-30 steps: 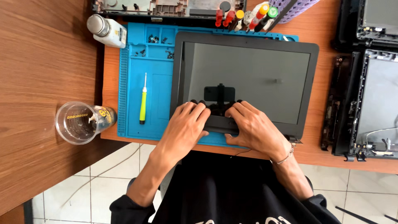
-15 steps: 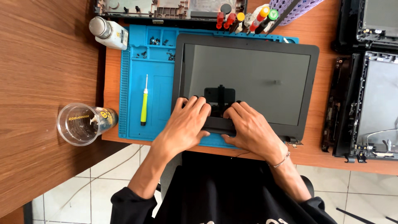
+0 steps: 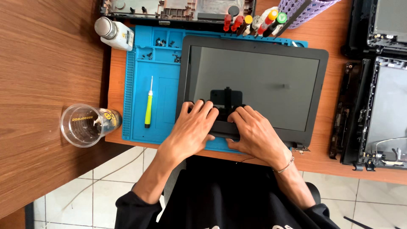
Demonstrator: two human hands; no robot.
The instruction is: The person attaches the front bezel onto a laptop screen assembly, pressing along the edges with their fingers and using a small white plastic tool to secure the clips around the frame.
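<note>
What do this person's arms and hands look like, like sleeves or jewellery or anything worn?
Both forearms are bare, with black sleeves pushed up near the elbows. The left hand wears no glove, ring or watch that shows. The right hand is also ungloved, with a thin silver chain bracelet at the wrist. The black sleeves match the dark top.

Both forearms rise from the six o'clock edge of the view in black sleeves pushed back above the wrists; the left arm slants toward one o'clock, the right toward eleven, so they converge near centre; the left hand (image 3: 191, 129) lies palm down, fingers spread slightly and pointing to twelve o'clock, fingertips (image 3: 201, 104) pressed flat; the right hand (image 3: 254, 135) lies just beside it at three o'clock, also palm down, fingers angled toward eleven; a thin bracelet circles the right wrist; neither hand is closed around anything.
</note>
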